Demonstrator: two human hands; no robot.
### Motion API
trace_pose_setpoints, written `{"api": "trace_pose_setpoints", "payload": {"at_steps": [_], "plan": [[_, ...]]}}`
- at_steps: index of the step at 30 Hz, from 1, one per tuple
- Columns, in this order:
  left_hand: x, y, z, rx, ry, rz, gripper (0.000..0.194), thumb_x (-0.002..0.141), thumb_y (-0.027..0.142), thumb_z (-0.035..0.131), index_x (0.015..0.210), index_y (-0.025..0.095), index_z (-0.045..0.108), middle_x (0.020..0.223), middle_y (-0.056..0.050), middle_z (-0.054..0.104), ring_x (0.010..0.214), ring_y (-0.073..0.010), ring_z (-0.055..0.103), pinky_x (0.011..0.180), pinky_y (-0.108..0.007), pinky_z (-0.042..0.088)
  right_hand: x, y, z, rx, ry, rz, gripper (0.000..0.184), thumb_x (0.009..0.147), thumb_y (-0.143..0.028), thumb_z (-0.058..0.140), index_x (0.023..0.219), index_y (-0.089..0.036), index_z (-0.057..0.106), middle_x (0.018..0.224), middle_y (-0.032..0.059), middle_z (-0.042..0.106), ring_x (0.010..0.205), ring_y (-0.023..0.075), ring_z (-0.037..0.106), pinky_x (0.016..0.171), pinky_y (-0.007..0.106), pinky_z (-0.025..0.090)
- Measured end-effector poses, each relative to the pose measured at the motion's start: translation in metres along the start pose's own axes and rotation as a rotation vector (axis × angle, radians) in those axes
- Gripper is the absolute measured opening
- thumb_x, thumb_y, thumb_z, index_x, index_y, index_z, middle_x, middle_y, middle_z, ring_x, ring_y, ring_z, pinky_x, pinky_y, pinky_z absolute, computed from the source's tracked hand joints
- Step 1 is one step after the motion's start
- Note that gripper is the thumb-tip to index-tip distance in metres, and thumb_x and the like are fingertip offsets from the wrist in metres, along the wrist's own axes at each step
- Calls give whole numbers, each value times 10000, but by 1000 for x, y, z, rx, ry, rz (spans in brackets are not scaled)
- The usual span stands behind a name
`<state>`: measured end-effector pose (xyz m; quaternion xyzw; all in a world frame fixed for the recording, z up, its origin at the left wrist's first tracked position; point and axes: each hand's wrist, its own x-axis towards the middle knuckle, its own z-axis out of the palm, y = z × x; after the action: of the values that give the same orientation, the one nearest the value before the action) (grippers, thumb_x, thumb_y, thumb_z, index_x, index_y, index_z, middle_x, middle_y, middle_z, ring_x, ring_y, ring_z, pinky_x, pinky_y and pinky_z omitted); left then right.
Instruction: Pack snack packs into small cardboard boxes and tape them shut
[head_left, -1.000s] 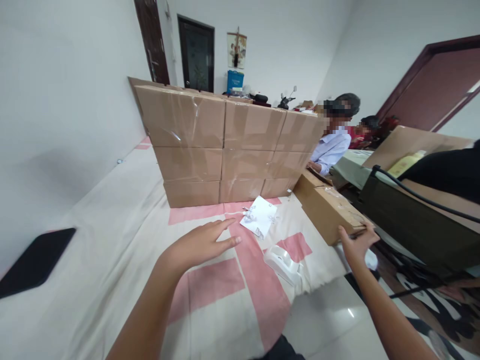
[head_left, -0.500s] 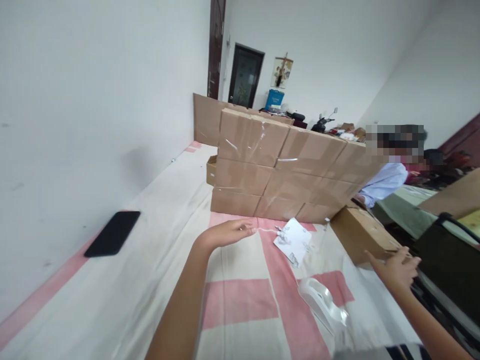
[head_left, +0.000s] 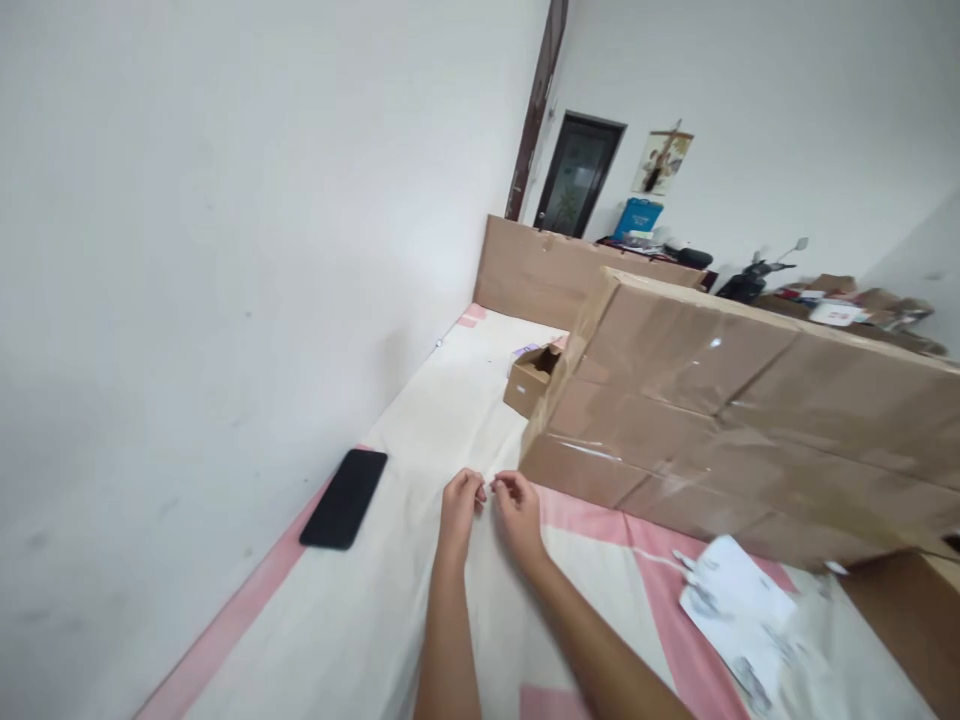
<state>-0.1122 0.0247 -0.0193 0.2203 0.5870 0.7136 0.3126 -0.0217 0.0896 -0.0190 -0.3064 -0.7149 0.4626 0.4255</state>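
My left hand (head_left: pixel 463 505) and my right hand (head_left: pixel 519 515) are close together over the pale cloth (head_left: pixel 585 590), a small gap between their fingertips. The fingers of both hands are curled in and pinched. Whatever lies in them, if anything, is hidden or too small to make out. To the right of my right hand is a white sheet (head_left: pixel 739 600) with small, clear or greyish crumpled bits on it. A thin white strand (head_left: pixel 654 556) runs from the sheet's left side across the pink stripe.
A taped block of cardboard boxes (head_left: pixel 660 370) stands ahead on the right. Beside its left end is a small open carton (head_left: pixel 527 385). Near the white wall (head_left: pixel 225 250) lies a flat black rectangular thing (head_left: pixel 345 500). Another cardboard box (head_left: pixel 900 610) sits at the lower right.
The view has swung left. My right hand has left the cardboard box on the right and come beside my left hand; both are now pinched. The white tape dispenser has left the view.
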Motion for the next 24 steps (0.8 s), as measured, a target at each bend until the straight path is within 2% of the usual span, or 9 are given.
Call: {"api": "trace_pose_setpoints", "payload": {"at_steps": [2,4,8,11,15,18,20,22,24], "plan": [[8,-2,-13,-21,165,32,265,813,447,501,686,224,431,627,32,450,590,-130,460,589,-259,398,8,1,53,214,18,126,193,866,-361,568,879,-177,627,726,17,649,676,171,599,666,294,493],[13,-3,-25,-43,343,83,247,867,441,456,741,233,414,653,37,418,632,-138,461,638,-262,421,12,3,82,248,6,165,179,857,-346,585,855,-172,629,702,3,627,645,153,572,635,273,462],[30,0,-35,-60,614,200,232,926,435,458,810,239,410,687,39,417,680,-145,482,699,-268,447,14,8,87,293,-55,248,195,866,-362,603,805,-176,604,611,-34,546,581,129,503,583,248,405],[69,12,-21,128,465,191,205,916,428,488,869,229,465,724,14,484,717,-161,528,710,-279,468,17,10,80,369,6,343,231,882,-395,588,788,-184,580,615,-44,498,580,120,465,563,236,372],[164,28,26,287,153,209,233,875,393,563,999,202,512,941,-65,625,934,-196,615,871,-304,497,20,11,79,485,69,448,222,853,-418,614,855,-199,574,613,-59,450,577,123,428,546,231,348],[246,34,71,330,22,219,470,827,407,690,1188,156,522,1223,-151,622,1113,-226,602,984,-318,464,18,16,81,531,144,501,246,854,-451,614,862,-209,573,624,-58,422,587,126,407,538,226,328],[293,39,97,354,-43,201,677,803,406,738,1345,123,450,1429,-222,501,1269,-279,526,1039,-359,432,16,22,85,543,180,510,296,861,-499,615,819,-210,565,630,-53,410,582,122,379,534,225,309],[330,46,118,379,-129,176,756,774,384,775,1392,107,440,1466,-247,476,1305,-329,500,1054,-411,420,14,28,90,578,182,501,374,870,-568,601,769,-213,542,631,-47,407,573,121,362,532,229,296],[355,54,133,399,-232,174,675,793,372,754,1357,101,503,1363,-227,585,1219,-339,567,1010,-438,452,12,33,97,639,165,498,440,869,-633,583,733,-220,515,622,-42,406,566,127,365,532,235,297]]}}
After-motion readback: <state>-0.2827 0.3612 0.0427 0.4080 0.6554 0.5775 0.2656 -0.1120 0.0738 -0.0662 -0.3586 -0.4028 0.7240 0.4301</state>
